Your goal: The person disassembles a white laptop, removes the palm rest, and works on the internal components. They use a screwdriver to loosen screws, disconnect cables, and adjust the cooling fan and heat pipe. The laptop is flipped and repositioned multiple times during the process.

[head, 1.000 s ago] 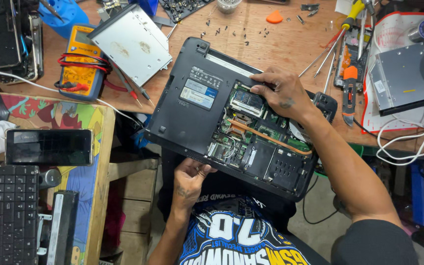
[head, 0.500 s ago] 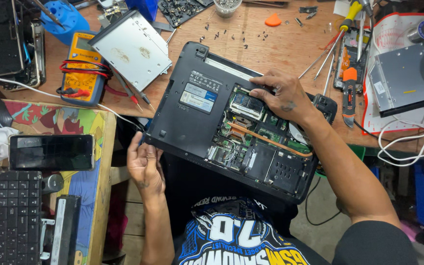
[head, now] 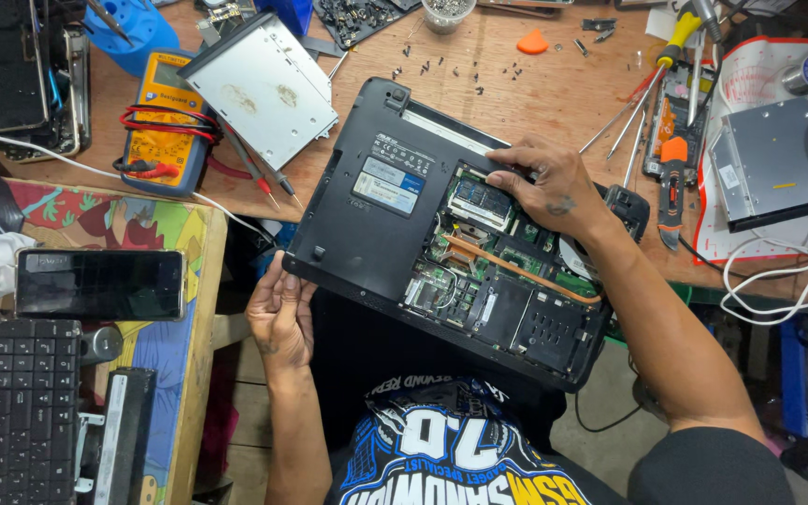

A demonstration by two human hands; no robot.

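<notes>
Opened laptop (head: 441, 234), underside up with the board exposed, is lying mid-frame, tilted, its lower-right half hanging past the wooden bench (head: 516, 103) edge over the lap. Left hand (head: 281, 313) is at the lower-left corner of the case, fingers together and cupped under the edge; a firm clamp cannot be confirmed. Right hand (head: 554, 187) is laid flat on the upper edge of the open bay, fingers slightly apart, fingertips pressed by the memory module (head: 481, 198). Risks, as judged: with only partial bench support, a slip at the left corner could let the case tip off toward the floor. Pressure or static from bare fingers could damage the module or the copper heat pipe (head: 516, 266). Loose screws (head: 465, 61) scattered in the upper middle could be swept off or dragged under the case. Multimeter (head: 163, 122) leads and screwdrivers (head: 652, 98) lie near and could be snagged.
</notes>
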